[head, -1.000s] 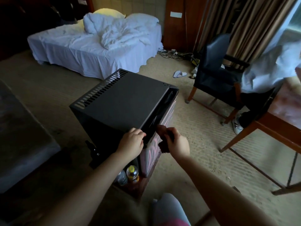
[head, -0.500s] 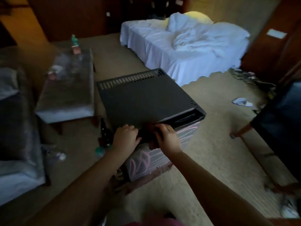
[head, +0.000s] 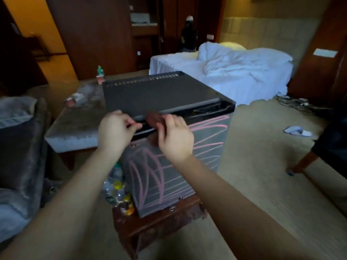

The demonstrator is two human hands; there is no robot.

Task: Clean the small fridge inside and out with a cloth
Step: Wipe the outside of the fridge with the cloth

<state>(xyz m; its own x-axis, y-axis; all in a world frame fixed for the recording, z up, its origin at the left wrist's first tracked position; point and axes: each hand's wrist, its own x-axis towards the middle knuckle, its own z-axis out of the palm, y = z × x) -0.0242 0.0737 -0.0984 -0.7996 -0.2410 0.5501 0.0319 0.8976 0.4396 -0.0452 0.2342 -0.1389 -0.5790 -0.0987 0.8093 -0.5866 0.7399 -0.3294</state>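
Note:
A small black fridge (head: 157,94) stands on a low wooden stand (head: 161,222), its door shut and its front scribbled with pink lines. My right hand (head: 175,136) grips a small dark brown cloth (head: 155,119) at the recessed handle groove along the top of the door. My left hand (head: 116,130) hovers at the same top front edge just left of the cloth, fingers curled with the tips pinched together. I cannot tell whether the left fingers touch the cloth or the fridge.
Several bottles (head: 117,190) stand on the floor against the fridge's left side. A grey-topped coffee table (head: 75,126) and a sofa (head: 16,156) lie to the left. A white bed (head: 225,72) is behind, a slipper (head: 297,130) and chair leg (head: 304,162) to the right.
The view has swung left round the fridge, so its pink-scribbled front now faces me. Both hands stay at the top front edge; the cloth in my right hand shows more.

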